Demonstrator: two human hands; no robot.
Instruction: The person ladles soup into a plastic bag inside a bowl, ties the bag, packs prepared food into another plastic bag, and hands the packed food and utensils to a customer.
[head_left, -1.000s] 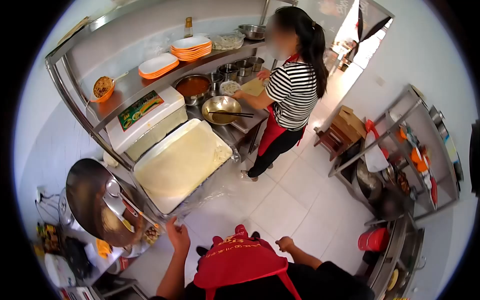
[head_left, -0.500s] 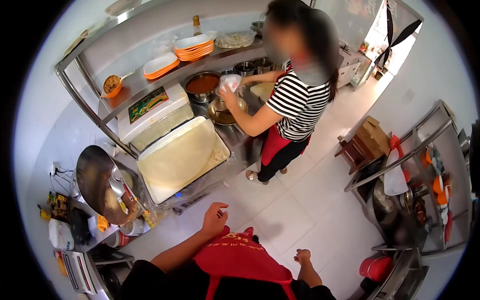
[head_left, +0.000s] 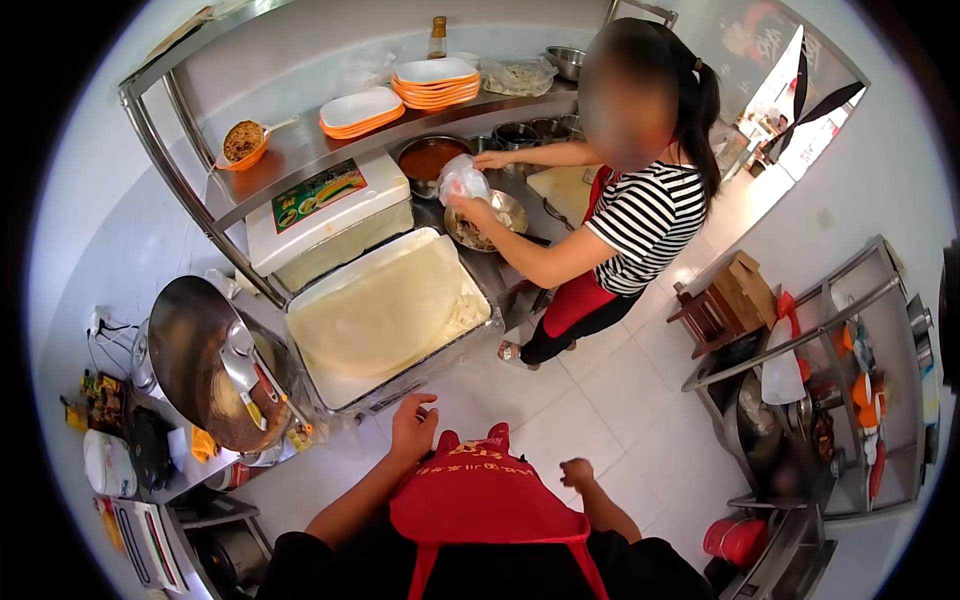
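Note:
My left hand [head_left: 414, 425] is raised over the floor, just below the near edge of a white tray [head_left: 335, 401] that holds a pale flat sheet. Its fingers are a little apart and nothing is in them. To the right of my red apron [head_left: 485, 495], my right hand [head_left: 577, 473] hangs low with its fingers curled in; nothing shows in it. Across the counter another person [head_left: 650, 210] in a striped shirt holds a clear plastic bag [head_left: 463, 180] above a metal bowl [head_left: 508, 206] with food in it.
A large wok [head_left: 200, 330] with a ladle and spatula stands at the left. Stacked orange and white plates [head_left: 436, 82] sit on the steel shelf. A metal rack [head_left: 850, 310], a red bucket [head_left: 735, 540] and a cardboard box [head_left: 748, 285] are on the right.
The other person's bag has tipped over the bowl, which now holds food. My left hand has moved away from the tray's corner and toward my apron.

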